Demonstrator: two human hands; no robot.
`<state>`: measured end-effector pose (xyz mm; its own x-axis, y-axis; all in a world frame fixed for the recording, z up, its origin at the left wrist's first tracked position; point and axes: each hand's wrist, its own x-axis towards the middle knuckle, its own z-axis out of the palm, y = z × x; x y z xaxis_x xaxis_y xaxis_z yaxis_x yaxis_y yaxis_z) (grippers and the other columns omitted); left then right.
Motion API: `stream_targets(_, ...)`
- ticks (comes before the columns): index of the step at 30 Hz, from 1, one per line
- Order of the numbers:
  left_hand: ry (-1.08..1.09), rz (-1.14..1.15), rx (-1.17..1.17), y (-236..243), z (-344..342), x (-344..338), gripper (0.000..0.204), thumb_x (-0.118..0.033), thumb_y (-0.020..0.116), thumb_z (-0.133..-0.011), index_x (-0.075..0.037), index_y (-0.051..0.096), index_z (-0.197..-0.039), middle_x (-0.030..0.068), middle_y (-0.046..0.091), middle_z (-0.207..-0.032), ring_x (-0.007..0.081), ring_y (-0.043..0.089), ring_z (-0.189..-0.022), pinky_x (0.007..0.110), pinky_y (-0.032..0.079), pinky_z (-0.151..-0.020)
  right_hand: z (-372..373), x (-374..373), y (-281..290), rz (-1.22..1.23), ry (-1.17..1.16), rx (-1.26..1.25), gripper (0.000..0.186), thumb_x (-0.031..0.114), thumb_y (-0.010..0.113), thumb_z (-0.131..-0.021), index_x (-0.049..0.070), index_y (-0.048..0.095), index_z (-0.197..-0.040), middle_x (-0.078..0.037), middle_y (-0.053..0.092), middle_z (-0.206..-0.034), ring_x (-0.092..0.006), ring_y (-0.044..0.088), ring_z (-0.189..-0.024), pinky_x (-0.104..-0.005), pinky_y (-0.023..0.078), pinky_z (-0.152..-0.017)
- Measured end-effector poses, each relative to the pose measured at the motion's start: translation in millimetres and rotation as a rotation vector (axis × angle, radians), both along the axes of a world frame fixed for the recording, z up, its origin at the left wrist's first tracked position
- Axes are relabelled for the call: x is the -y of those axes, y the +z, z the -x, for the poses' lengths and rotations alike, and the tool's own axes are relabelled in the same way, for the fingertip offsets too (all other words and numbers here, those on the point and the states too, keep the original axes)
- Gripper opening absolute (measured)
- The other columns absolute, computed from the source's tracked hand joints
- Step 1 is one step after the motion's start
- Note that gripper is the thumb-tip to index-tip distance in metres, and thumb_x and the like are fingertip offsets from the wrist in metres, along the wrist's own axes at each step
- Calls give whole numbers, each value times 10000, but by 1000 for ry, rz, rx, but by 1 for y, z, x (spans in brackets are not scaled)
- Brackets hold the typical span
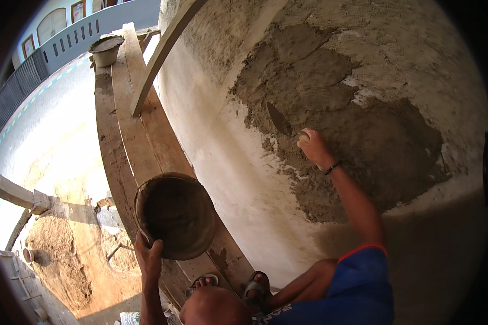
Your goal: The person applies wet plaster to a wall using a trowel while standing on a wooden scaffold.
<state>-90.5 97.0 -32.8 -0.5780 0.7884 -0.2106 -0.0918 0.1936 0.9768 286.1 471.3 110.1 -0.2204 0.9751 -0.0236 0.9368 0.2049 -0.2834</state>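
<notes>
My right hand (313,146) grips the handle of a pointed trowel (280,119), whose blade lies flat against a wet grey plaster patch (363,141) on the pale wall (211,135). A dark band sits on that wrist. My left hand (148,254) holds the near rim of a round, mortar-crusted bucket (174,214). The bucket rests on the wooden scaffold planks (141,146) that run along the wall. The bucket's inside looks dark and I cannot tell how full it is.
My sandalled feet (255,284) stand on the planks' near end. A second bucket (106,50) sits at the planks' far end, beside a slanted timber (162,54) leaning on the wall. Far below at left lie a soil heap (54,254), a paved road and a fence.
</notes>
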Motion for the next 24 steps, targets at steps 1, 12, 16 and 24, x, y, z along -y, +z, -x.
stream_targets(1,-7,-10,2,2,0,-2,439,-100,584,-751,75,552,-1152,138,633,-974,214,577,-883,345,481,-834,-11,-14,1,-10,-7,2,551,233,684,-856,-52,547,-1307,-277,625,-1212,-411,602,-1138,-468,507,-934)
stream_targets(12,45,-46,42,5,2,1,434,-94,575,-755,55,554,-1162,128,613,-1025,212,561,-949,336,466,-877,-32,6,75,-178,-142,-92,523,228,660,-884,-44,547,-1316,-240,610,-1240,-392,610,-1109,-475,527,-887)
stream_targets(16,-2,-21,51,-6,10,4,454,-95,582,-760,53,550,-1188,126,618,-1059,215,564,-961,342,463,-895,-65,12,100,-207,-104,-52,509,240,654,-895,-30,550,-1314,-234,609,-1239,-394,610,-1108,-484,528,-885)
stream_targets(24,-25,4,58,-11,15,4,490,-86,574,-754,61,546,-1220,136,625,-1095,215,569,-986,349,461,-907,-58,83,196,-562,-143,270,443,164,671,-882,18,575,-1289,-235,654,-1169,-396,638,-1059,-470,536,-886)
